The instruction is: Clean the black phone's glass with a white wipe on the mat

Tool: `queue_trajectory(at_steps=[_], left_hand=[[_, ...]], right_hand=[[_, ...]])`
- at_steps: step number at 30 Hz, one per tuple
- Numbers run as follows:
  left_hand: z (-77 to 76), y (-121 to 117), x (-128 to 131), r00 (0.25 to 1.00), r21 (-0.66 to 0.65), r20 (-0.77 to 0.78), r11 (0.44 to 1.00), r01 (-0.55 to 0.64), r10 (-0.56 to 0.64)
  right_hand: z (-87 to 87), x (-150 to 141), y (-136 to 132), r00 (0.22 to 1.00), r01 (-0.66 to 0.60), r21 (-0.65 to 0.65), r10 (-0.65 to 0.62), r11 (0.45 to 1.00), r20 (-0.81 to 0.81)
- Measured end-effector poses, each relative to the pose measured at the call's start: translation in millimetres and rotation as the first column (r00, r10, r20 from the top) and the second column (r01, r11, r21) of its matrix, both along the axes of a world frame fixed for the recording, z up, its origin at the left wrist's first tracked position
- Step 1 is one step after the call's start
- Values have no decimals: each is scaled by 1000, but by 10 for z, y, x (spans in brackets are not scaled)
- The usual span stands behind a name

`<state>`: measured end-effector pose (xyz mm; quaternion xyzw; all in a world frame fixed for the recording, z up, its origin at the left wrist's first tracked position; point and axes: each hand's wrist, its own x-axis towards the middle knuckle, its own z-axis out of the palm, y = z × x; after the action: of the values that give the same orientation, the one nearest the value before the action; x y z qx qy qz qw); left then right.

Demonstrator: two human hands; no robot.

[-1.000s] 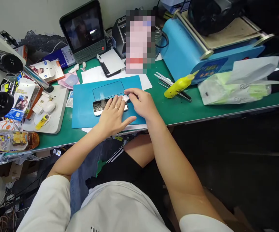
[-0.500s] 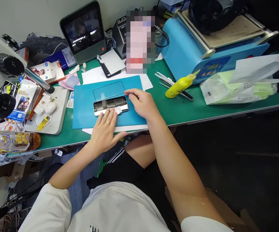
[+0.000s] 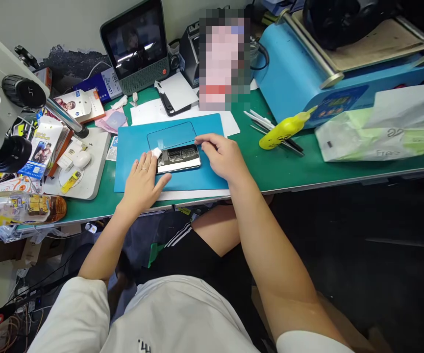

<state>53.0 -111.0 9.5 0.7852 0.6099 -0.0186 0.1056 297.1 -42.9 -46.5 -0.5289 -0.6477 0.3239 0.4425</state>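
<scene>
A phone (image 3: 182,158) with a dark, shiny screen lies face up on a blue mat (image 3: 131,142). Over its left end, my left hand (image 3: 142,176) stretches its fingers and presses a white tissue (image 3: 156,152) with the fingertips; the thumb is spread away. Just behind the phone is a clear glass screen protector (image 3: 173,135) with a thin black border. My right hand (image 3: 222,154) has thumb and index finger pinched at the protector's lower right corner, close to the phone's top right corner. The fingers partly hide that corner.
A yellow bottle (image 3: 283,130) stands beside tweezers-like tools on the right, near a wipes pack (image 3: 377,135) and a blue machine (image 3: 292,73). A microscope (image 3: 20,98), boxes and a drink bottle (image 3: 31,208) crowd the left. Behind are a smart display (image 3: 134,46) and papers.
My left hand has slid with the tissue from the phone's lower middle to its left end, uncovering the front edge. My right hand stays at the same corner. The whole view has shifted slightly.
</scene>
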Motion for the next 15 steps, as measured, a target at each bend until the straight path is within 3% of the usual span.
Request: queue_trajectory(at_steps=[15], left_hand=[[-117,-54,-39,998,82,64,997,-9,3]], right_hand=[[-8,-2,3,1000,-1,16,1,1000,0]])
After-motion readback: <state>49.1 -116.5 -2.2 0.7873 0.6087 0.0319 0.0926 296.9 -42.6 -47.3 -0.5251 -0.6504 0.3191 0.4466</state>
